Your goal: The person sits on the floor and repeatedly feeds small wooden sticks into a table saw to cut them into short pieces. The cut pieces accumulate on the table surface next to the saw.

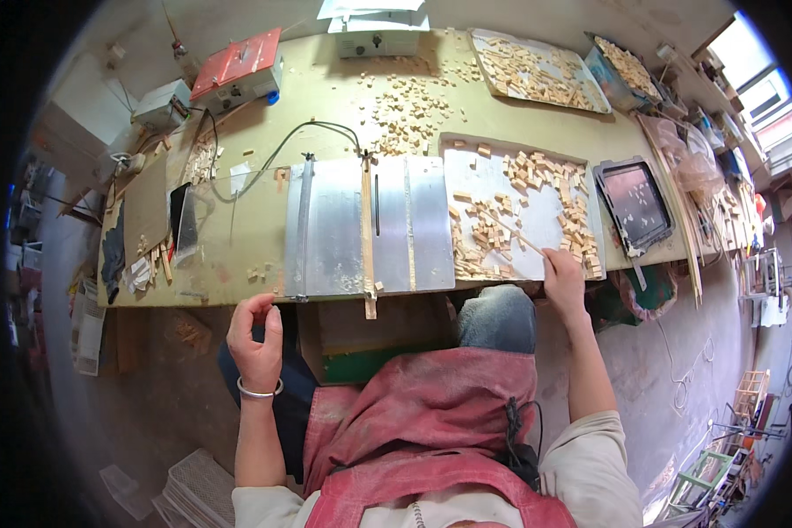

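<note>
My right hand (563, 280) is at the front right of a shallow white tray (537, 268), closed round one end of a thin wooden stick (521, 236). The stick slants up and left over small wooden blocks (488, 233) scattered in the tray. A bracelet circles the wrist of my left hand (255, 339), which hovers by the table's front edge. Its fingers curl toward the thumb, and anything between their tips cannot be made out. Between my hands lies a metal plate (339, 229) with a wooden strip (368, 238) fixed across it, a narrow slot just right of the strip.
More blocks are strewn on the table (317, 79) behind the plate. A second block-filled tray (581, 101) and a black-rimmed tray (634, 207) are at the right. A red-topped box (238, 70) stands back left; a dark cable (282, 141) loops behind the plate.
</note>
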The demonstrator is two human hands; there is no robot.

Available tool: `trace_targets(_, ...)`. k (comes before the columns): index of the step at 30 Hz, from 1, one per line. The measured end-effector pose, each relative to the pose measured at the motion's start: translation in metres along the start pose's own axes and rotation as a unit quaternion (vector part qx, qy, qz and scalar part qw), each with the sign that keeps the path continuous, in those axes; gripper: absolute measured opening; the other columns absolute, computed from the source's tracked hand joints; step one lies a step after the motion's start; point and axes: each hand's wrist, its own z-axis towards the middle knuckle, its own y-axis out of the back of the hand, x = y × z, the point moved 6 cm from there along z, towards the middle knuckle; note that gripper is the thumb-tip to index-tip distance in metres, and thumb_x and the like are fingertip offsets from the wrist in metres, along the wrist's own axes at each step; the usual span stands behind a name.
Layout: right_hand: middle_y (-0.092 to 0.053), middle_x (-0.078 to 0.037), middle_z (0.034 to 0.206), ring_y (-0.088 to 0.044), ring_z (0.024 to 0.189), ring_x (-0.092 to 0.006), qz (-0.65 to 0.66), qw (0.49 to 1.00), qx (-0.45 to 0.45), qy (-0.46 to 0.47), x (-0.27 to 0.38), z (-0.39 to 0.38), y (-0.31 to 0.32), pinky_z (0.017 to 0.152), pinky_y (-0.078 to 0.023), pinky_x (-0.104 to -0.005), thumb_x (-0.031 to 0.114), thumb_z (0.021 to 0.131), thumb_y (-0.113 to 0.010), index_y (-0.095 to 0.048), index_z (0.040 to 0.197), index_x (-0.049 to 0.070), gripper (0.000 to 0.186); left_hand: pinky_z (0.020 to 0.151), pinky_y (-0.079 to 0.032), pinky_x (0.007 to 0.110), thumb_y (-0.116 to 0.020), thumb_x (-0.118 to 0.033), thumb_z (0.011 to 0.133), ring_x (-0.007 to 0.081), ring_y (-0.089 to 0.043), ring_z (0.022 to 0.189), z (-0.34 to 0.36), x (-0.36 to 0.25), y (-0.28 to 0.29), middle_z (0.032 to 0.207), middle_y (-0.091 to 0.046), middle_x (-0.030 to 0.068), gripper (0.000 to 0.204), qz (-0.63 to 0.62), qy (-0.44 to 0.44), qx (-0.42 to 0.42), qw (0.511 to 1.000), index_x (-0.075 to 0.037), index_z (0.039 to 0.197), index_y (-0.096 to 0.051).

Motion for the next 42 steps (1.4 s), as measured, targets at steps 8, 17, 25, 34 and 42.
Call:
trace_targets(8,-0.066,-0.012,0.094,-0.065,0.093,-0.0320,-0.040,0.999,0.034,-0.011,0.002,-0.041,0.026,0.082,-0.048,-0.0446,0.009,0.095,-0.073,-0.079,0.110,0.005,0.017,0.086,-0.054,0.029,-0.070,0.000,0.102,0.0129,-0.065,0.090,-0.025,0.020,0.007,0.103,-0.071,0.0042,0.018,0.059,-0.005,-0.033,0.998,0.000,0.120,-0.073)
trace_targets(17,-0.070,-0.012,0.102,-0.066,0.103,-0.0338,0.002,0.999,0.034,0.040,0.057,0.023,0.018,0.092,-0.048,-0.0467,0.017,0.092,-0.076,-0.078,0.111,0.006,0.022,0.090,-0.054,0.034,-0.069,-0.002,0.102,0.0178,-0.063,0.095,-0.036,0.074,0.079,0.111,-0.068,0.0077,0.042,0.143,0.032,-0.077,0.986,-0.002,0.143,-0.062)
trace_targets(25,-0.077,-0.011,0.104,-0.072,0.105,-0.0320,0.025,0.985,0.006,-0.169,0.024,0.111,-0.048,0.092,-0.048,-0.0463,0.019,0.096,-0.068,-0.080,0.099,0.009,0.016,0.101,-0.050,0.041,-0.070,-0.006,0.099,0.0248,-0.061,0.104,-0.067,0.119,0.106,0.126,-0.064,0.0137,0.050,0.169,0.125,-0.041,0.977,-0.002,0.147,-0.057)
trace_targets(34,-0.075,-0.008,0.105,-0.070,0.106,-0.0304,0.063,0.986,-0.093,-0.126,-0.006,0.134,-0.075,0.096,-0.046,-0.0469,0.015,0.093,-0.074,-0.080,0.105,0.011,0.014,0.107,-0.044,0.045,-0.073,-0.010,0.092,0.0275,-0.062,0.106,-0.052,0.108,0.091,0.119,-0.067,0.0102,0.055,0.283,0.103,0.054,0.952,-0.004,0.144,-0.058)
trace_targets(42,-0.068,-0.009,0.108,-0.062,0.112,-0.0287,-0.011,0.997,-0.066,-0.037,0.045,0.201,-0.117,0.101,-0.042,-0.0459,0.023,0.091,-0.078,-0.076,0.105,0.009,0.020,0.106,-0.043,0.045,-0.074,-0.011,0.089,0.0284,-0.061,0.107,-0.039,0.098,0.082,0.117,-0.067,0.0103,0.054,0.306,0.101,0.080,0.943,-0.004,0.140,-0.060)
